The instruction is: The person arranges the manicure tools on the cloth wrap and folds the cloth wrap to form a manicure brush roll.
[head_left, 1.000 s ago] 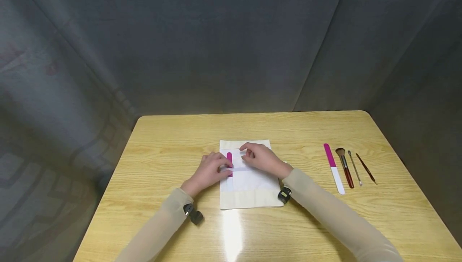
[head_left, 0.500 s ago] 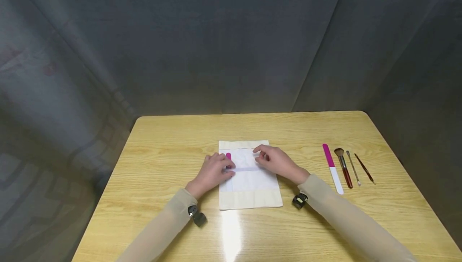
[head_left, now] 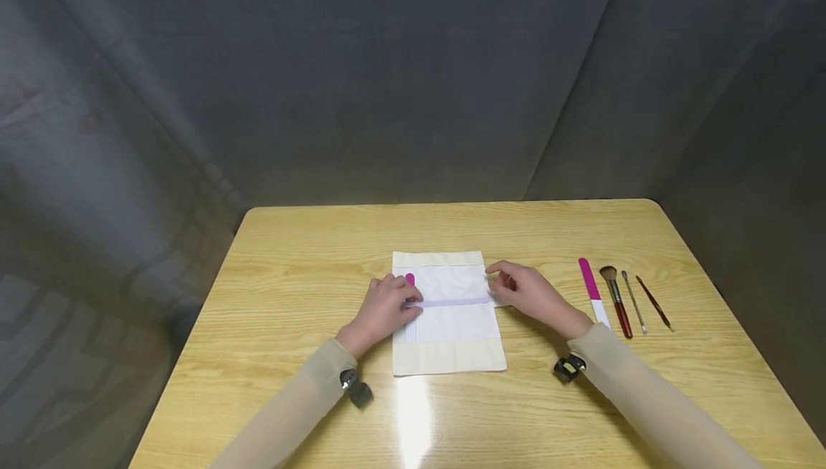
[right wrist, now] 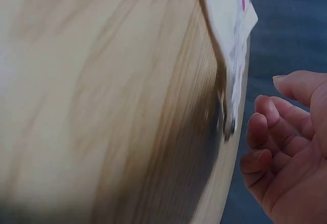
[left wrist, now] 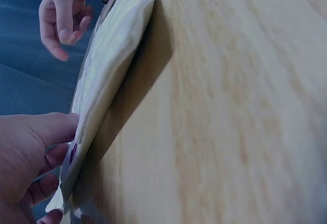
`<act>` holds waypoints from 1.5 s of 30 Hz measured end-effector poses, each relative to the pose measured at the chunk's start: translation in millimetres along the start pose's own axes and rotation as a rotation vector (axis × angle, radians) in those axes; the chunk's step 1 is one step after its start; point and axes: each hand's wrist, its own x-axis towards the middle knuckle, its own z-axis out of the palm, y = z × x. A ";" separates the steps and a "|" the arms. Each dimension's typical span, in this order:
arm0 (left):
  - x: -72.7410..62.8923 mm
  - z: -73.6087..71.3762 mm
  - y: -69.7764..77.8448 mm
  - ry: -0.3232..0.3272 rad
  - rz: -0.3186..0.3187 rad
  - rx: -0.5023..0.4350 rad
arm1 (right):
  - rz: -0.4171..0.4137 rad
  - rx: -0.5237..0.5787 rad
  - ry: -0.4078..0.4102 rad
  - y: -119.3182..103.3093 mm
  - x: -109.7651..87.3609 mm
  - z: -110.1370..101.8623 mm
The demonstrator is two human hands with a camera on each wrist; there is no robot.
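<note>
A white cloth tool roll (head_left: pixel 452 358) with cream bands at top and bottom lies flat on the table, a lavender strip (head_left: pixel 458 302) running across its middle. A nail file (head_left: pixel 409 279) with a pink end lies along its left side, partly hidden by my left hand (head_left: pixel 386 305). That hand rests on the cloth, thumb below the strip and fingers above it. In the left wrist view, its thumb touches the cloth (left wrist: pixel 110 55) near the edge. My right hand (head_left: pixel 525 290) is just off the roll's right edge, fingers loosely bent and holding nothing in the right wrist view.
On the right side of the wooden table (head_left: pixel 310 254) lie a second pink-and-white nail file (head_left: pixel 589 279), a makeup brush (head_left: pixel 617 302), a thin metal tool (head_left: pixel 634 302) and a thin dark brush-like tool (head_left: pixel 654 302). Grey curtains (head_left: pixel 400 82) hang behind and beside the table.
My right hand has moved right, from over the middle of the cloth to beyond its right edge. My left hand has stayed nearly in place, shifting slightly right.
</note>
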 end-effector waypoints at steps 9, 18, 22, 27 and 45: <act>0.8 4.1 -1.5 -0.001 -0.014 -0.017 | 0.063 -0.001 0.034 17.4 -21.8 -21.3; 2.7 3.7 -0.5 -0.019 -0.035 -0.025 | 0.102 -0.075 0.111 39.0 -40.9 -43.8; 3.5 4.3 -0.1 -0.030 -0.045 -0.018 | 0.142 -0.112 0.136 49.2 -49.6 -56.6; 4.0 3.6 1.3 -0.028 -0.041 -0.025 | 0.204 -0.164 0.163 60.4 -58.9 -71.1; 5.1 3.1 3.1 -0.005 0.000 -0.022 | 0.427 -0.309 0.083 70.6 -71.5 -82.9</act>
